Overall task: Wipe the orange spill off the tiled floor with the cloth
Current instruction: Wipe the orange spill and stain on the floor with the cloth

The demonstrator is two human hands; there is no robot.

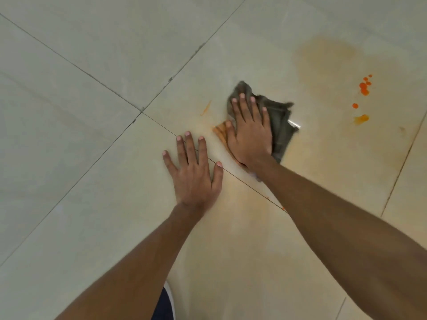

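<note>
The grey cloth [278, 125] lies flat on the tiled floor [92, 88], pinned under the right hand [250, 137], whose fingers [242, 107] are spread and pressed on it, not curled around it. An orange-stained corner shows beside the thumb. Bright orange drops [365, 85] sit well beyond the little finger's side, with a pale smear [323, 56] past the fingertips. The left hand [193, 176] rests flat on bare tile, fingers splayed, just beside the cloth.

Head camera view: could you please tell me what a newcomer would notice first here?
Probably the bright orange drops at the right, untouched on the pale tiled floor. Next, the right hand pressing a grey, orange-stained cloth flat mid-frame, while the left hand is spread on the floor beside it.
</note>
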